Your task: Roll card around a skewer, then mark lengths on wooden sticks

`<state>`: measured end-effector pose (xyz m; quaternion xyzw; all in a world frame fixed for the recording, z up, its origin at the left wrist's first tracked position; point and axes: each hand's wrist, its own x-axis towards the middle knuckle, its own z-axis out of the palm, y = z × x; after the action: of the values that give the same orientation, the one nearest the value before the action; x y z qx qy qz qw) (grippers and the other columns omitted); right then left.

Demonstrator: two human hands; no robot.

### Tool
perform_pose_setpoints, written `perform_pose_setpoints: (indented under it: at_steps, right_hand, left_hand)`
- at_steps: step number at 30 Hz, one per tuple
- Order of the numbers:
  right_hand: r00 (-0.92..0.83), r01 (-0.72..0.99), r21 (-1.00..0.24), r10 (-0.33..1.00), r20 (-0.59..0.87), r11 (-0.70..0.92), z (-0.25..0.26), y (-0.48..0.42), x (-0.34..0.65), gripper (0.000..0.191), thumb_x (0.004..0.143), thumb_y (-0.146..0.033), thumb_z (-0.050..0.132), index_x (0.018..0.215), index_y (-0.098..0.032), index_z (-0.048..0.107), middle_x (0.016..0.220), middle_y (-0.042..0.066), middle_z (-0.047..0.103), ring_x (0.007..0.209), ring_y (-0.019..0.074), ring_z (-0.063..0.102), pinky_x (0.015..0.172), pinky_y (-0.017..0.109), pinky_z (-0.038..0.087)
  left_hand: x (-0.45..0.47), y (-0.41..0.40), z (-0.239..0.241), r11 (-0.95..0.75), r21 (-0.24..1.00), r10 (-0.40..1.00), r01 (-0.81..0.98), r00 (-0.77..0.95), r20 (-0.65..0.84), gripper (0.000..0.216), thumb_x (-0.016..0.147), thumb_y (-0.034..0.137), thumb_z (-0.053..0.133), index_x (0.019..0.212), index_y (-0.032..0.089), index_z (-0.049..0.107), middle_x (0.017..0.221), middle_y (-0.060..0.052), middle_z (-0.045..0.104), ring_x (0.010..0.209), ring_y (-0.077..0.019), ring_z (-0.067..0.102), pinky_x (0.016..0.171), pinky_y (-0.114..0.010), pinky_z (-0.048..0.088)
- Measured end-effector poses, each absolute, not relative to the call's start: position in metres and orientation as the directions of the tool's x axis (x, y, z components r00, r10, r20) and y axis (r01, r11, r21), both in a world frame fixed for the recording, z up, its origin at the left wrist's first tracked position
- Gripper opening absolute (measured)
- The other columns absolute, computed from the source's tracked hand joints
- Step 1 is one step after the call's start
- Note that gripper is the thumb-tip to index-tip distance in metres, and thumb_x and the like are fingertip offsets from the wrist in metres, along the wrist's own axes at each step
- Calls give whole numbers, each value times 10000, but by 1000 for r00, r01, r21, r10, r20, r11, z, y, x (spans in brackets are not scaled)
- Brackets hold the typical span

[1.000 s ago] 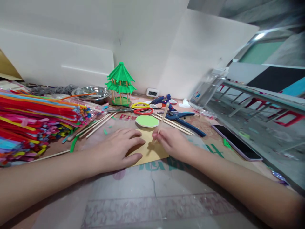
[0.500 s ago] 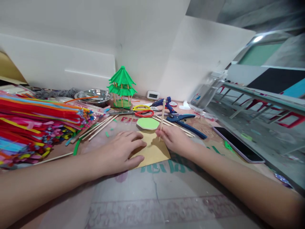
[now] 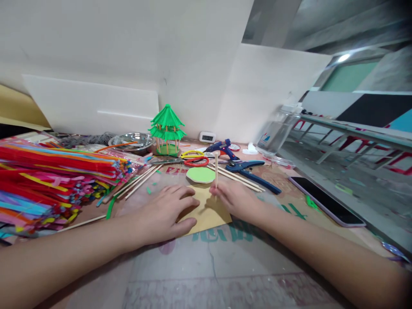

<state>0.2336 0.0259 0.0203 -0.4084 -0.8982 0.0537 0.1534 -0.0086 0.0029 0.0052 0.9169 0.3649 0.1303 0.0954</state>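
A thin wooden stick (image 3: 216, 165) stands nearly upright, pinched between the fingertips of my right hand (image 3: 233, 198), above a yellow-brown sheet of paper (image 3: 210, 216). Whether its lower end touches the sheet is hidden by my fingers. My left hand (image 3: 175, 210) lies with fingers apart on the left part of that sheet and holds nothing else. Just beyond the sheet is a light green polygon disc (image 3: 201, 174) with a pale edge. Several more wooden sticks (image 3: 240, 178) lie behind my right hand, and others (image 3: 141, 180) beyond my left.
Coloured pipe cleaners (image 3: 64, 167) are heaped at left. Farther back stand a green pavilion model (image 3: 167, 128), a metal bowl (image 3: 137, 141), scissors (image 3: 196, 161), a blue glue gun (image 3: 223, 148) and a timer (image 3: 207, 137). Blue cutters (image 3: 254, 171) and a phone (image 3: 325, 199) lie at right.
The whole scene sits slightly lower in view as the camera tilts up. The stick's top leans less to the right and is more upright. My left hand keeps its place on the sheet.
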Motion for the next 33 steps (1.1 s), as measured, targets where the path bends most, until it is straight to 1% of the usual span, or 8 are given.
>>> perform_pose_setpoints:
  at_steps: [6, 10, 14, 18, 24, 27, 29, 33]
  right_hand:
    - [-729, 577, -334, 654, 200, 745, 20, 29, 232, 293, 1038, -308, 366, 912, -185, 601, 816, 71, 691, 741, 189, 631, 700, 281, 447]
    - [-601, 696, -306, 760, 247, 649, 18, 34, 236, 281, 1028, -295, 368, 894, -181, 586, 792, 67, 674, 726, 190, 609, 672, 284, 430]
    - [-707, 576, -381, 675, 212, 723, 17, 32, 236, 289, 1042, -313, 366, 905, -187, 587, 821, 57, 683, 734, 171, 619, 692, 272, 449]
    - [-594, 703, -307, 767, 243, 641, 17, 34, 236, 272, 1037, -298, 371, 895, -187, 574, 780, 57, 667, 709, 184, 603, 670, 282, 424]
    - [-685, 593, -373, 690, 233, 714, 18, 33, 236, 222, 1008, -286, 419, 891, -197, 585, 768, 37, 652, 701, 169, 571, 670, 269, 400]
    - [-489, 627, -541, 823, 287, 561, 17, 41, 240, 174, 940, -289, 529, 797, -197, 564, 703, 15, 587, 655, 158, 497, 641, 266, 364]
    - [-395, 561, -681, 875, 280, 472, 16, 45, 243, 261, 969, -371, 484, 770, -208, 523, 650, -2, 543, 611, 149, 473, 598, 254, 363]
    - [-321, 90, -991, 945, 66, 100, 19, 47, 242, 330, 999, -489, 367, 786, -243, 415, 480, -78, 364, 408, 116, 269, 413, 213, 263]
  left_hand:
    - [-9, 2, 6, -734, 262, 675, 627, 716, 176, 354, 962, 407, 535, 1238, 225, 662, 1399, -119, 570, 1303, -328, 527, 1108, -537, 431]
    - [-9, 3, 5, -720, 265, 690, 641, 701, 178, 383, 956, 403, 548, 1288, 234, 639, 1402, -113, 566, 1305, -320, 525, 1119, -535, 420]
    - [-9, 3, 4, -737, 256, 673, 626, 714, 192, 358, 955, 392, 547, 1256, 232, 654, 1397, -112, 572, 1298, -315, 530, 1106, -521, 434]
    - [-8, 3, 5, -725, 273, 684, 632, 705, 184, 370, 951, 390, 557, 1263, 217, 654, 1395, -121, 577, 1295, -325, 530, 1111, -534, 430]
    - [-7, 4, 6, -731, 269, 678, 627, 711, 186, 381, 957, 413, 547, 1265, 223, 665, 1400, -121, 584, 1300, -329, 533, 1104, -530, 442]
    - [-7, 3, 7, -711, 277, 697, 646, 698, 161, 381, 952, 407, 555, 1265, 219, 665, 1412, -118, 580, 1330, -330, 518, 1128, -536, 422]
    - [-7, 3, 7, -709, 275, 699, 649, 697, 160, 387, 951, 405, 556, 1271, 214, 659, 1419, -121, 576, 1344, -329, 510, 1141, -540, 408]
    - [-9, 5, 2, -725, 260, 686, 638, 701, 192, 404, 960, 435, 541, 1289, 225, 646, 1427, -116, 573, 1350, -327, 504, 1146, -544, 399]
